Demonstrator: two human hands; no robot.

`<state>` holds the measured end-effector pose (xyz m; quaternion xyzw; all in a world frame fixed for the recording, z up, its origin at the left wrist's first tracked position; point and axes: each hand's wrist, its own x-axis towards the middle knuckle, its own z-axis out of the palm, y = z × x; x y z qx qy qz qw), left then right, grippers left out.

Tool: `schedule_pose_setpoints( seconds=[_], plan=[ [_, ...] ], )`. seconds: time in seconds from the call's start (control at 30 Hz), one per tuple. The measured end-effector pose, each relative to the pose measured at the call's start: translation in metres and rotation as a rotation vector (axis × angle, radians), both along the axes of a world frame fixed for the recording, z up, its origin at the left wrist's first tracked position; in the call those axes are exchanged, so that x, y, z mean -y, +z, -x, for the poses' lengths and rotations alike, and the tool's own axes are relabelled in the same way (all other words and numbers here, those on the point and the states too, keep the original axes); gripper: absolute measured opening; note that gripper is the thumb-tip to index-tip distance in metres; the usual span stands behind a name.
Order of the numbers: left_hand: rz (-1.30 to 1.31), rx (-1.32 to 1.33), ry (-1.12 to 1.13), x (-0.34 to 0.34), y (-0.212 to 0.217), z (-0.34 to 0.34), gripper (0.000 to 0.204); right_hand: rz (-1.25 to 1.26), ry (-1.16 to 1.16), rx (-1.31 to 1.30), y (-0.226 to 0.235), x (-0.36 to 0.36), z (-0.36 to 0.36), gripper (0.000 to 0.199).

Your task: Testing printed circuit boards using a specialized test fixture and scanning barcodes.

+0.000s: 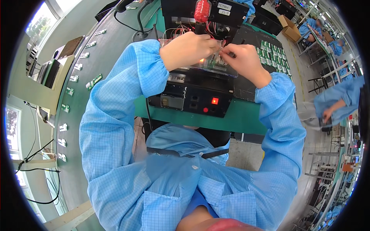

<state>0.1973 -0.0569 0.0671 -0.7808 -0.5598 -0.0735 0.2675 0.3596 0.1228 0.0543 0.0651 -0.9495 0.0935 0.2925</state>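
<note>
Both my hands are at a black test fixture with a red-gripped lever, red wires and a clear plastic plate. My left hand reaches over the plate, its fingers bent and drawn together near the plate's upper edge. Close beside it, my right hand pinches thumb and forefinger over the parts at the plate. Whatever lies between the fingertips of either hand is too small or hidden to name. An orange light glows under the plate, and a red lit switch shows on the front panel.
Many small green circuit boards lie in rows on a dark surface at the right. More boards line the green bench's left side, with one board nearer the fixture. A co-worker in blue is at the far right.
</note>
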Motion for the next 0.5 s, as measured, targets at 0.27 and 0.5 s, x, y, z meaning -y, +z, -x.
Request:
schedule_pose_setpoints(
  seconds=[0.27, 0.5],
  plan=[
    [0.02, 0.064, 0.016, -0.0006, -0.0035, 0.006, 0.051, -0.002, 0.002, -0.04, -0.0017, 0.0014, 0.0, 0.008],
    [-0.017, -0.008, 0.015, -0.0023, -0.0059, 0.0064, 0.046, 0.008, 0.031, -0.094, 0.0025, -0.0008, 0.0028, 0.012]
  ],
)
